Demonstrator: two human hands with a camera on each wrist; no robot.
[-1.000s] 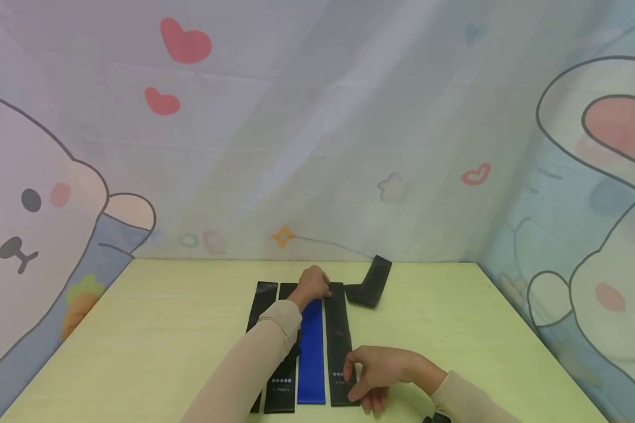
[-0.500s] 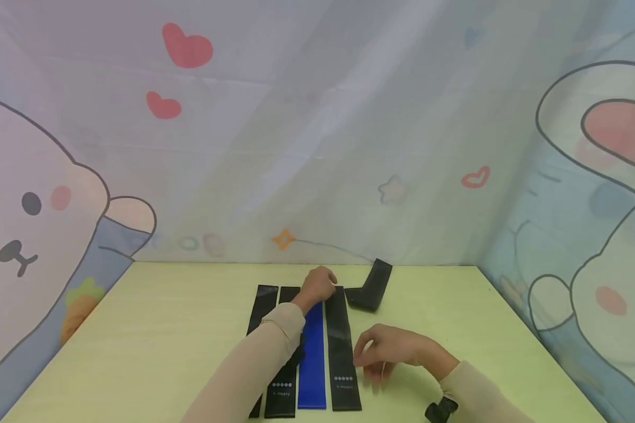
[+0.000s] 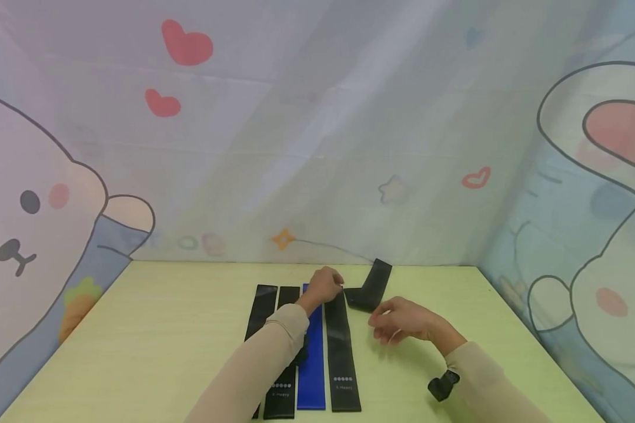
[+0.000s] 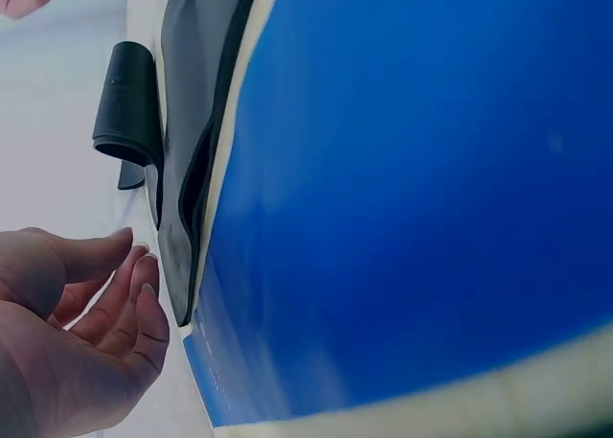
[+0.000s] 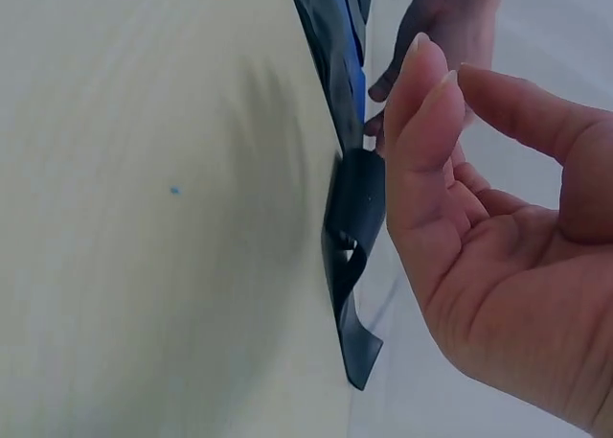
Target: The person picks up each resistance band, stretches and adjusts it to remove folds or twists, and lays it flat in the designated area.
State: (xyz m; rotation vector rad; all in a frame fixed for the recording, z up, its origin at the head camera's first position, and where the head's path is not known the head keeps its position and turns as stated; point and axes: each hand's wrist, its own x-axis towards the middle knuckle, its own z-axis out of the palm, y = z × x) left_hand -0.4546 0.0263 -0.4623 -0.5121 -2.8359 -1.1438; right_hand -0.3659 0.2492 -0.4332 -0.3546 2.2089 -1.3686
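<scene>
A flat black resistance band (image 3: 341, 346) lies on the table, marked "X-Heavy" at its near end. My left hand (image 3: 324, 285) hovers at its far end, thumb and fingers loosely bent; in the left wrist view nothing shows between the fingertips. Left of that band runs a blue resistance band (image 3: 311, 382), partly covered by my left hand and forearm. A bent black resistance band (image 3: 373, 288) rests at the back, curling over itself in the right wrist view. My right hand (image 3: 404, 320) is raised just right of it, fingers loosely curled, holding nothing.
Two more black bands, an outer one (image 3: 261, 311) and an inner one (image 3: 283, 399), lie side by side left of the blue one. The pale yellow table (image 3: 164, 341) meets a printed cloth backdrop (image 3: 317, 147) at the back. A black wrist camera (image 3: 443, 386) sits under the right sleeve.
My right hand has left the near end of the right black band and moved away toward the back right. My left hand has shifted slightly right along the far ends.
</scene>
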